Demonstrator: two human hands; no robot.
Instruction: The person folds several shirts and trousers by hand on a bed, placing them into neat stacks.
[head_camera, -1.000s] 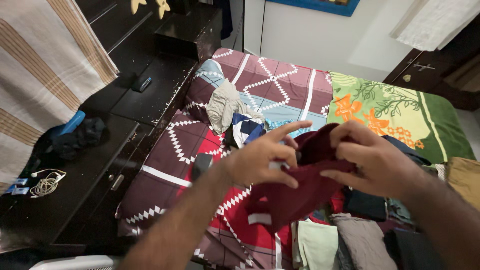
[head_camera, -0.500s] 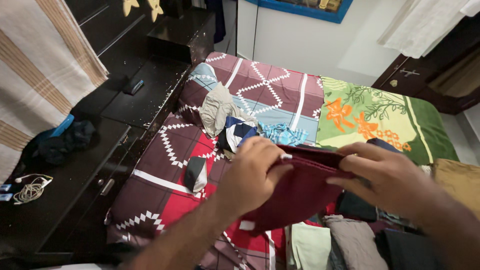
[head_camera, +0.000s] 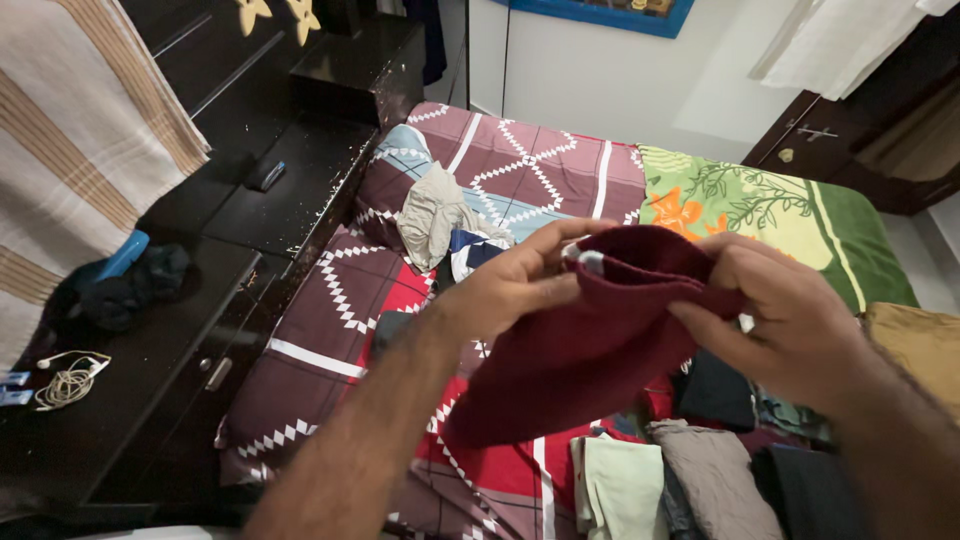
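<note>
- We see the left hand (head_camera: 510, 285) grasping the upper left edge of a maroon garment (head_camera: 580, 350), thumb underneath and fingers laid along the top hem.
- The right hand (head_camera: 785, 320) grasps the same garment at its upper right edge, fingers curled over the cloth and thumb pressing from the front.
- The maroon garment hangs between the two hands, held up above the bed (head_camera: 330, 355); its top edge runs from one hand to the other and the rest drapes down below the left hand.
- Just beyond the left hand, we make out a crumpled beige garment (head_camera: 432, 215) lying on the bed, and beside it a blue and white cloth (head_camera: 472, 250), partly hidden by the fingers.
- Below both hands lie folded clothes: a pale green piece (head_camera: 620, 485) and a grey-brown piece (head_camera: 715, 475) next to it, with darker pieces under the right hand.
- Beyond the right hand, a green floral sheet (head_camera: 770, 215) covers the far part of the bed.
- Well to the left of the left hand stands a dark cabinet (head_camera: 150, 370), carrying a coiled white cable (head_camera: 65, 380) and a dark bundle of cloth (head_camera: 130, 285).
- A striped beige cloth (head_camera: 70, 150) hangs at the far left, well apart from both hands.
</note>
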